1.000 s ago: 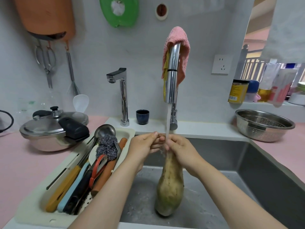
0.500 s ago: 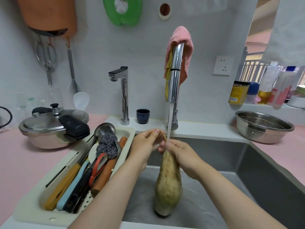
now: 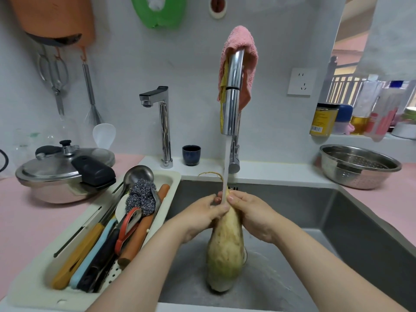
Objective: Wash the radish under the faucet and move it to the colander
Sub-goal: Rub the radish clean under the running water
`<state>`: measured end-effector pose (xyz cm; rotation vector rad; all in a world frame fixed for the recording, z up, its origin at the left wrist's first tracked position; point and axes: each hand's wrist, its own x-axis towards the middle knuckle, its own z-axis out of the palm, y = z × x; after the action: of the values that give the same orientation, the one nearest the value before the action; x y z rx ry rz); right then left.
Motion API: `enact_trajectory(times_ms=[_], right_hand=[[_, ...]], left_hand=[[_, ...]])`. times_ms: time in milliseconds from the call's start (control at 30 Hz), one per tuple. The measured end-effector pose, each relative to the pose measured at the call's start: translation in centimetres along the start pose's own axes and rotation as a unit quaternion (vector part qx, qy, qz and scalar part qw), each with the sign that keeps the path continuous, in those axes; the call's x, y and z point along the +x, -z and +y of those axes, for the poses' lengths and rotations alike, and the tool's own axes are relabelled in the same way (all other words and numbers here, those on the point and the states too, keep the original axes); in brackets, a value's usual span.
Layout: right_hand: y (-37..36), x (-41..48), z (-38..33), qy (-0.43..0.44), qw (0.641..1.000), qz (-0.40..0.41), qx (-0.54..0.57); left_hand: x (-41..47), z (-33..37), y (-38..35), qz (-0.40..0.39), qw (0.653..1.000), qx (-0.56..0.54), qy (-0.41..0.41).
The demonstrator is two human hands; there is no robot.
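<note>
Pale yellow-green long radish upright under chrome faucet stream, left hand and right hand both clasped round its upper end.

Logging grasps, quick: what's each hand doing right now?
Left hand: closed on the radish near its top, under the faucet stream.
Right hand: closed on the radish from the other side.

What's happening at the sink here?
A person is washing a long pale radish under the running faucet. The left hand and right hand grip its upper end, where the stream lands, while its fat end hangs low in the sink. The steel colander waits empty on the pink counter to the right.
</note>
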<state>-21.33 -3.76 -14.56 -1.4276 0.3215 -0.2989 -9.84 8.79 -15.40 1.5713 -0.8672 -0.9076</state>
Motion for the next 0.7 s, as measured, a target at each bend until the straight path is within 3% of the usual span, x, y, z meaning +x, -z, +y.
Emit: enact_trajectory(times_ms=[133,200,400,533,600,700], right_hand=[[-2.4,0.6,0.3,0.018,0.994,0.102,-0.024],[-2.8,0.7,0.5,0.021,0.993,0.114,-0.025],[-0.9,0.1,1.4,0.005,0.999,-0.028,0.032],[0.2,0.3,2.9,-0.012,0.993,-0.119,0.002],[-0.2,0.6,3.4,0.009,0.994,-0.096,-0.05],[-0.7,0.9,3.2,0.026,0.995,-0.029,-0.091]], left_hand=[[-0.4,0.5,-0.2,0.073,0.996,-0.013,-0.043],[-0.4,0.5,-0.2,0.1,0.994,0.003,-0.054],[-0.1,0.0,-0.4,0.067,0.996,-0.022,-0.048],[0.3,-0.1,-0.9,0.138,0.989,0.005,-0.056],[0.5,0.0,-0.8,0.157,0.986,-0.009,-0.045],[0.3,-0.1,0.0,0.126,0.991,-0.037,-0.037]])
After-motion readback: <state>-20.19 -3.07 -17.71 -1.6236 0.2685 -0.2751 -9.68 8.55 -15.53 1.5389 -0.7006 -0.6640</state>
